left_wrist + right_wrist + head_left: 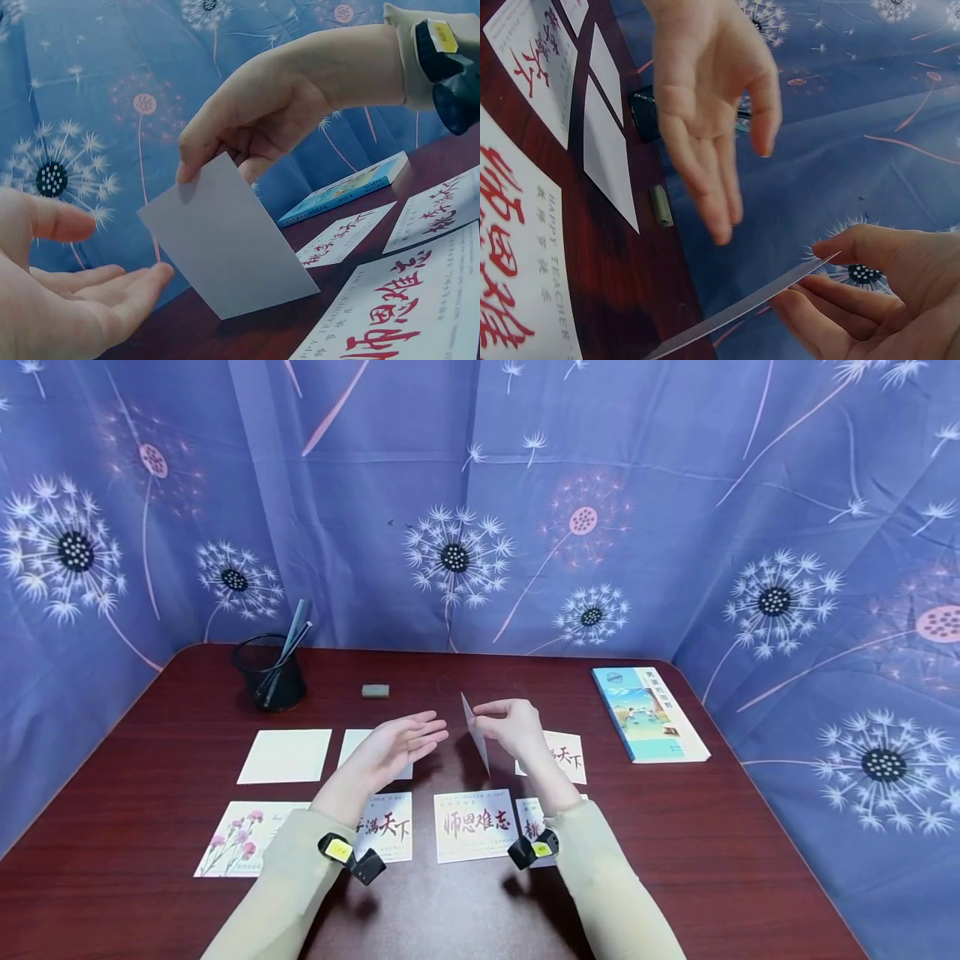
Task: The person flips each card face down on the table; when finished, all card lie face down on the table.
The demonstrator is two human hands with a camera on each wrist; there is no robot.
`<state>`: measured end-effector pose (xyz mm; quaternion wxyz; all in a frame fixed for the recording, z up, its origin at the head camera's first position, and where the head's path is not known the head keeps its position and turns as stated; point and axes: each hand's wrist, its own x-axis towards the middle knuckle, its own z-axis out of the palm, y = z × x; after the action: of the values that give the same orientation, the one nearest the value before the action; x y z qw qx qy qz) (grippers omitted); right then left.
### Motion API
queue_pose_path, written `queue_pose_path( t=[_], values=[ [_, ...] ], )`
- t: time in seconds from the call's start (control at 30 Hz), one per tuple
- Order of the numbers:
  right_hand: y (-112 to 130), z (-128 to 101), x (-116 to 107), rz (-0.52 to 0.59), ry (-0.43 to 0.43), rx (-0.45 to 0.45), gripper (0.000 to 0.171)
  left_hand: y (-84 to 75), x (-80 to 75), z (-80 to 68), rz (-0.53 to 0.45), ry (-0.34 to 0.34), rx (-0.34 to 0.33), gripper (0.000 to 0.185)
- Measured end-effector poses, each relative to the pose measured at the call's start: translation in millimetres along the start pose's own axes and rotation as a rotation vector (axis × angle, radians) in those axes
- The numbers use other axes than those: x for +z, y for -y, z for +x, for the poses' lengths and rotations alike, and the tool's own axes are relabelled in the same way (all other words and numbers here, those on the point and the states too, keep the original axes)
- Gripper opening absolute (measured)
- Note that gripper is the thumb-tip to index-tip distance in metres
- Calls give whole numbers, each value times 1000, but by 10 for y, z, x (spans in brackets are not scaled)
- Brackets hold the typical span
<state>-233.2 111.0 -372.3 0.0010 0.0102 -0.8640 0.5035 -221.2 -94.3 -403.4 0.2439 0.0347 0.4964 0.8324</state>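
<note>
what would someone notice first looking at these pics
First the right hand, raised above the middle of the dark red table and pinching a blank white card by its top edge, with the open left hand palm-up just beside it. Next, the greeting cards with bold red and black calligraphy lying in rows under the hands. The blue dandelion-print cloth walls in the whole scene.

open gap between left hand (397,747) and card (476,732), cards (474,824) flat below
</note>
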Motion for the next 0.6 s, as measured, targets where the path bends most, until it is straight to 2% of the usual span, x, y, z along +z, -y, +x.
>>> queue_pose_path(
  t=[0.17,0.6],
  values=[
    [-9,9,-74,35,-20,25,22,36,-63,20,-9,-18,-33,56],
    [-194,83,-185,41,-141,36,23,114,-96,35,85,-59,-72,55]
  ],
)
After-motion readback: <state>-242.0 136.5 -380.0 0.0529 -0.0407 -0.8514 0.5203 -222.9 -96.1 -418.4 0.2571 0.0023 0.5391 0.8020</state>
